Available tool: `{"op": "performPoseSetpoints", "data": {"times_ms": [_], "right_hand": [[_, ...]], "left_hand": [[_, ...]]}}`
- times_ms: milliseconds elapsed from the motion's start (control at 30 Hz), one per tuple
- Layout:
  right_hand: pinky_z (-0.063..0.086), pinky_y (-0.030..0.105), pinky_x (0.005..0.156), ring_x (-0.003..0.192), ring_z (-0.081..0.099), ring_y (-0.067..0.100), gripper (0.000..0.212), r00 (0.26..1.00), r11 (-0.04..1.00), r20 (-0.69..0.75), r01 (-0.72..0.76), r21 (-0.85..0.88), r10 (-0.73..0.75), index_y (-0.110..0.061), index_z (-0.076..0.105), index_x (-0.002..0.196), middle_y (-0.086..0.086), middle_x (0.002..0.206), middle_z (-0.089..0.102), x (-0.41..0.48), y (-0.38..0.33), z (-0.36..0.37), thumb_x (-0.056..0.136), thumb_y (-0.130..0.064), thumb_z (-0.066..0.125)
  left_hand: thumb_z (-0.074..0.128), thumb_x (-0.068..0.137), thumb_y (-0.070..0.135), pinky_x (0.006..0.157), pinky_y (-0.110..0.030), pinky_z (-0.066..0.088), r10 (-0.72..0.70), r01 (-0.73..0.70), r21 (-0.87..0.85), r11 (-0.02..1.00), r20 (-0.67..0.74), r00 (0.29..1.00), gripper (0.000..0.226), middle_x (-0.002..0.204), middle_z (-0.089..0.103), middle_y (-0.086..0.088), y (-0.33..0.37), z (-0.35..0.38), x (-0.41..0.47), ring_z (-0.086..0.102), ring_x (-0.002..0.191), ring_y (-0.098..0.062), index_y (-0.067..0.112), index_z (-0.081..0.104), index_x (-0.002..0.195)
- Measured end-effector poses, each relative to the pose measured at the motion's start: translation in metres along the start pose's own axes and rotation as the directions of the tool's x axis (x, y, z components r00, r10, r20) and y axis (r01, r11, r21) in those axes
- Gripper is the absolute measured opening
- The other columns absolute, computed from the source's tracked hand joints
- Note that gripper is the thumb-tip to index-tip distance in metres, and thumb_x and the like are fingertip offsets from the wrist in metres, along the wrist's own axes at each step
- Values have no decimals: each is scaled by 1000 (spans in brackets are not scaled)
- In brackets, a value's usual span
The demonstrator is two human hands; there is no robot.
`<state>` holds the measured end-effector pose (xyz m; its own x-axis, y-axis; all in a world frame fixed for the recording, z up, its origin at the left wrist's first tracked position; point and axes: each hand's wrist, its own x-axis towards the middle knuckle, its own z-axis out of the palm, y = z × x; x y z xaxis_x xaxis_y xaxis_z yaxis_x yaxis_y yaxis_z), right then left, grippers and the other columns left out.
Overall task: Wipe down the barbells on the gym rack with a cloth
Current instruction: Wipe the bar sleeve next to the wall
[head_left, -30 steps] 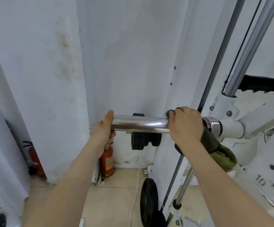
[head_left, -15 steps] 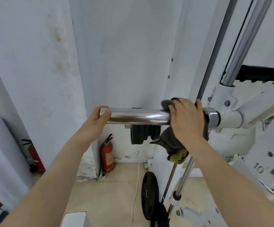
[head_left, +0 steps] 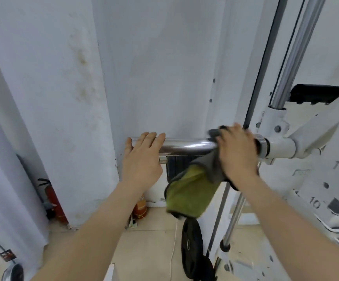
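Observation:
A chrome barbell sleeve [head_left: 186, 146] juts left from the white rack carriage [head_left: 282, 148]. My right hand [head_left: 237, 153] presses a grey and green cloth [head_left: 190, 189] around the sleeve near its collar; the cloth's green end hangs loose below the bar. My left hand [head_left: 142, 159] lies over the sleeve's free end with the fingers draped on top and the thumb at the tip.
White walls stand close behind and to the left. A chrome guide rod [head_left: 294, 51] rises up the rack at the right. Black weight plates [head_left: 192, 250] lean on the floor below, and others [head_left: 174, 167] hang behind the bar. Two red fire extinguishers [head_left: 53, 201] stand by the wall.
My left hand has shifted from cupping the sleeve's end to lying over its top. The cloth has slipped lower and now dangles, green side showing, under my right hand.

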<state>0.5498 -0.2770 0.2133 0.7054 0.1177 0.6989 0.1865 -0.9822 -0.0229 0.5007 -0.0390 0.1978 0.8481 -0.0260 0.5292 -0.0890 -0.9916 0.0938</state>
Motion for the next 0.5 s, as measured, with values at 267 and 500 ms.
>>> {"op": "performPoseSetpoints", "data": {"times_ms": [267,500], "right_hand": [[26,43,111,123,50,27,40,985,965,-92,-120,233,145,-11,69,108,5,114,68,-12,-64,12,98,-30,35],[44,36,105,114,60,15,26,899,188,410,-434,881,154,-21,70,115,-1,114,70,-62,-131,-20,100,-27,50]], "left_hand": [[56,76,4,118,-52,5,-15,11,-69,998,-68,998,83,158,23,2,2,7,-13,11,147,-17,29,25,149],[54,86,10,98,-31,46,-283,224,-829,512,83,955,42,134,56,14,21,0,-48,52,123,-11,31,63,121]]}}
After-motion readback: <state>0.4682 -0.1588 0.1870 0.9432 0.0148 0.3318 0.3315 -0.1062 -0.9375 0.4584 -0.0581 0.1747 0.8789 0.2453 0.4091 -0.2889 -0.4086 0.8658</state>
